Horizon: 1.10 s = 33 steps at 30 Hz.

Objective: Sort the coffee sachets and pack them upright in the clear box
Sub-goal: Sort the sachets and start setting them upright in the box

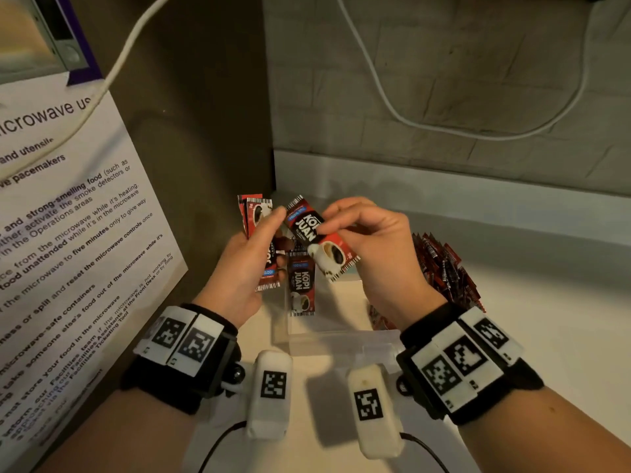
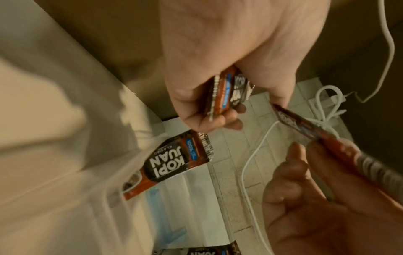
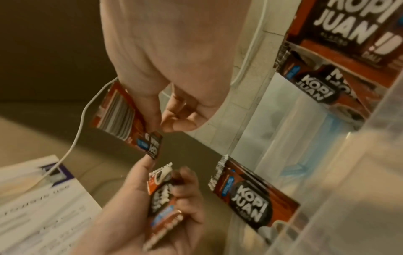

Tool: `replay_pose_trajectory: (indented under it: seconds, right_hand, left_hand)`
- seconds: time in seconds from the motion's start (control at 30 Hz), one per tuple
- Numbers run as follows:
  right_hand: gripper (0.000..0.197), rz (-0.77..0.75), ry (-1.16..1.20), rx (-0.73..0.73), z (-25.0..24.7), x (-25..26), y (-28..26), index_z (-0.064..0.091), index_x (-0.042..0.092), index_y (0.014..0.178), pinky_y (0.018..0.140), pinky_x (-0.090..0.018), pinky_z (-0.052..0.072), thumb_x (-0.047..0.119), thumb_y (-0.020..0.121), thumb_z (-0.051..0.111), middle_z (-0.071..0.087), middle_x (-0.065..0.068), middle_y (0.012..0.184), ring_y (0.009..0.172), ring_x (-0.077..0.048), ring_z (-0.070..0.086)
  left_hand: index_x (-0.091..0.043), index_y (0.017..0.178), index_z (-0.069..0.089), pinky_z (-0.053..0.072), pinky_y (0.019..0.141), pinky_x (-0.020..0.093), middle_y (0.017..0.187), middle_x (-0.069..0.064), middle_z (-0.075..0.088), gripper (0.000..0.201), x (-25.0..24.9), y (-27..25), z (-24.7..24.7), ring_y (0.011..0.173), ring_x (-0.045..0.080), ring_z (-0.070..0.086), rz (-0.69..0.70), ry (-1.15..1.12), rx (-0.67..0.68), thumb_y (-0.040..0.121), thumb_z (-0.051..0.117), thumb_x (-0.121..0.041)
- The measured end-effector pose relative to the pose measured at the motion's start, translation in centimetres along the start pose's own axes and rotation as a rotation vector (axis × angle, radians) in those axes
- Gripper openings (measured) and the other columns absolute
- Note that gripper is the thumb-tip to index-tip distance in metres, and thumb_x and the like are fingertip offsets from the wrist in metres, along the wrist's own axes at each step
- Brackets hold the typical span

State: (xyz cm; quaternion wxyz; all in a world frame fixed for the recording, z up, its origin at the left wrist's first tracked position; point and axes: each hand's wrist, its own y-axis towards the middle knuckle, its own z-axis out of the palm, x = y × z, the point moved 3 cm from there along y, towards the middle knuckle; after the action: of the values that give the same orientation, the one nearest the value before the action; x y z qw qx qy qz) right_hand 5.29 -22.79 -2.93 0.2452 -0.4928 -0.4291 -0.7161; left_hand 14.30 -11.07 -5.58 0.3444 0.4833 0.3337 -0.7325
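Nearest, at 7 o'clock: left hand (image 1: 246, 261) gripping a small stack (image 1: 261, 216) of sachets. At 5 o'clock: right hand (image 1: 375, 240) pinching one sachet (image 1: 321, 240), tilted, above the clear box (image 1: 341, 339). One upright sachet (image 1: 301, 288) inside, pile (image 1: 444, 268) at 3 o'clock on tabletop (image 1: 546, 302).

Dim warm light, blurred wrist views.

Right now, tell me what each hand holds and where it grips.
Left hand grips a small stack of sachets around the middle. Right hand pinches one sachet by its long edge.
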Motion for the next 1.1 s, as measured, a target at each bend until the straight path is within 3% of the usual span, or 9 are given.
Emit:
replay_pose_trajectory:
  seconds: [0.1, 0.2, 0.37, 0.5, 0.6, 0.7, 0.83, 1.0, 1.1]
  right_hand:
    - [0.030, -0.009, -0.095, 0.058, -0.1, -0.1, -0.6, 0.071, 0.007, 0.067, 0.073, -0.027, 0.053, -0.022, 0.070, 0.064, 0.063, -0.005, 0.079, 0.075, -0.010, 0.060]
    - [0.035, 0.106, -0.145, 0.099, -0.2, -0.7, -1.3, 0.070, 0.007, 0.068, 0.057, -0.020, 0.052, -0.023, 0.078, 0.054, 0.068, 0.002, 0.071, 0.063, -0.008, 0.061]
    - [0.023, 0.242, -0.236, 0.054, -0.3, -1.7, -1.3, 0.061, 0.013, 0.082, 0.050, -0.017, 0.042, -0.008, 0.080, 0.065, 0.058, 0.001, 0.060, 0.050, -0.007, 0.052]
    - [0.022, 0.341, -0.409, 0.094, -0.7, -2.8, -1.3, 0.060, 0.012, 0.066, 0.044, -0.011, 0.039, -0.002, 0.076, 0.074, 0.056, 0.005, 0.056, 0.044, 0.001, 0.049]
    - [0.021, 0.430, -0.443, 0.076, -1.7, -3.7, -1.5, 0.063, 0.010, 0.062, 0.047, -0.017, 0.046, -0.001, 0.074, 0.076, 0.061, 0.001, 0.055, 0.046, -0.005, 0.054]
    - [0.025, 0.528, -0.551, 0.085, -2.1, -5.0, -1.7, 0.061, 0.011, 0.058, 0.053, -0.024, 0.053, 0.000, 0.071, 0.079, 0.063, -0.001, 0.056, 0.050, -0.012, 0.059]
    - [0.033, 0.537, -0.681, 0.094, -1.4, -6.4, -1.3, 0.057, 0.015, 0.053, 0.054, -0.025, 0.054, -0.001, 0.067, 0.082, 0.060, 0.004, 0.050, 0.047, -0.009, 0.059]
    - [0.034, 0.480, -0.814, 0.057, -0.4, -7.0, -0.8, 0.055, 0.019, 0.053, 0.071, -0.037, 0.059, 0.006, 0.064, 0.084, 0.062, 0.000, 0.060, 0.062, -0.018, 0.062]
    - [0.035, 0.461, -0.849, 0.051, 0.0, -7.2, -0.7, 0.054, 0.020, 0.053, 0.071, -0.037, 0.058, 0.007, 0.065, 0.083, 0.064, -0.003, 0.063, 0.066, -0.022, 0.065]
  left_hand:
    - [-0.015, 0.081, 0.060, 0.048, 0.047, 0.018, 0.063, -0.001, 0.064, 0.008, -0.4, 0.4, -0.2, 0.054, 0.010, 0.061, 0.035, -0.145, -0.001, 0.087, 0.064, -0.013]
    - [-0.019, 0.079, 0.055, 0.049, 0.051, 0.021, 0.064, -0.003, 0.064, 0.023, -0.8, 0.8, -0.8, 0.063, 0.012, 0.066, 0.157, -0.143, -0.055, 0.080, 0.068, 0.000]
    - [-0.019, 0.078, 0.054, 0.047, 0.048, 0.018, 0.065, -0.003, 0.063, 0.027, -0.9, 1.0, -0.7, 0.064, 0.013, 0.066, 0.252, -0.031, -0.083, 0.079, 0.072, 0.002]
    - [-0.018, 0.079, 0.056, 0.052, 0.057, 0.023, 0.067, -0.005, 0.068, 0.018, -0.2, 1.0, -0.3, 0.069, 0.012, 0.068, 0.195, -0.010, -0.063, 0.083, 0.072, -0.008]
    - [-0.019, 0.086, 0.062, 0.051, 0.061, 0.024, 0.081, -0.003, 0.069, 0.010, 0.3, 1.0, -0.7, 0.070, 0.009, 0.063, 0.135, 0.006, -0.097, 0.087, 0.069, -0.026]
    - [-0.016, 0.090, 0.064, 0.046, 0.053, 0.020, 0.081, -0.003, 0.066, 0.013, 1.2, 1.2, -1.7, 0.067, 0.007, 0.059, 0.104, 0.021, -0.164, 0.087, 0.070, -0.027]
    - [-0.010, 0.104, 0.064, 0.047, 0.061, 0.025, 0.092, 0.004, 0.068, 0.025, 3.1, 1.3, -2.2, 0.076, 0.011, 0.061, 0.030, 0.011, -0.230, 0.085, 0.072, -0.024]
    - [-0.018, 0.080, 0.061, 0.052, 0.077, 0.035, 0.082, 0.003, 0.071, 0.016, 4.4, 0.8, -2.1, 0.083, 0.020, 0.068, 0.018, 0.016, -0.240, 0.082, 0.076, -0.023]
    - [-0.017, 0.071, 0.057, 0.054, 0.064, 0.026, 0.071, -0.003, 0.072, 0.022, 4.6, 0.6, -1.7, 0.074, 0.015, 0.069, 0.044, -0.027, -0.208, 0.082, 0.072, -0.004]
